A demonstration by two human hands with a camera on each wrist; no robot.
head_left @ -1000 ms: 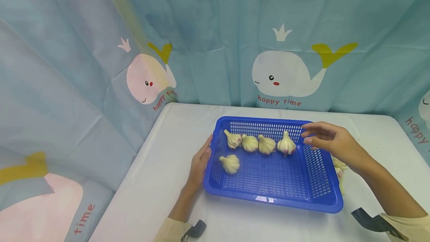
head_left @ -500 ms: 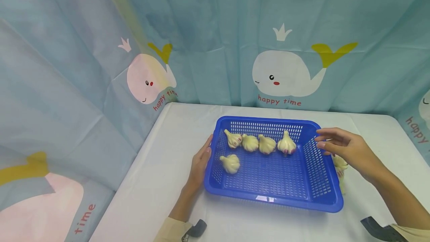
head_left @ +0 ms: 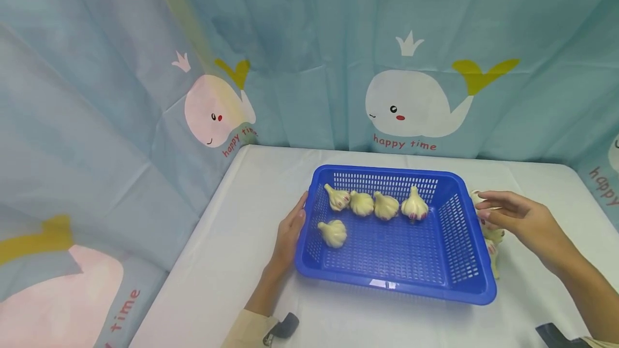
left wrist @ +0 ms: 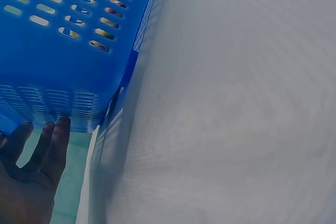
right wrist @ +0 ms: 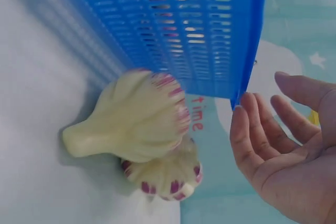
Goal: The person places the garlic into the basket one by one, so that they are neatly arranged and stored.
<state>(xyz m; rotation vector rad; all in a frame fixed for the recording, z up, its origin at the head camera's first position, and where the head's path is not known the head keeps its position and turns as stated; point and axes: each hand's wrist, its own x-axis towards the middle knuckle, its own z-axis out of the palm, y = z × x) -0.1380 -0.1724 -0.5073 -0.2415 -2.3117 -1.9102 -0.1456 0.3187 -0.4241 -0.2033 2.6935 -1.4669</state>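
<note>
A blue perforated plastic basket (head_left: 401, 256) sits on the white-covered table. Inside it, several garlic bulbs (head_left: 361, 204) form a row along the back wall, and one more bulb (head_left: 333, 233) lies nearer the left front. My left hand (head_left: 288, 235) rests against the basket's left side; in the left wrist view its extended fingers (left wrist: 56, 148) touch the perforated wall. Beyond the right wall, my right hand (head_left: 529, 222) hovers beside more garlic bulbs (head_left: 493, 234), its fingers loosely bent and holding nothing. The right wrist view shows two purple-streaked bulbs (right wrist: 131, 114) against the basket's outer side.
White cloth (head_left: 227, 230) covers the table around the basket. A blue-green curtain (head_left: 300, 69) with printed whales hangs behind the table and along its left side. The basket's right wall partly hides the bulbs outside it.
My right hand has moved right, from over the basket's right rim to the bulbs outside, exposing more of them. The left hand has stayed at the basket's left side.
</note>
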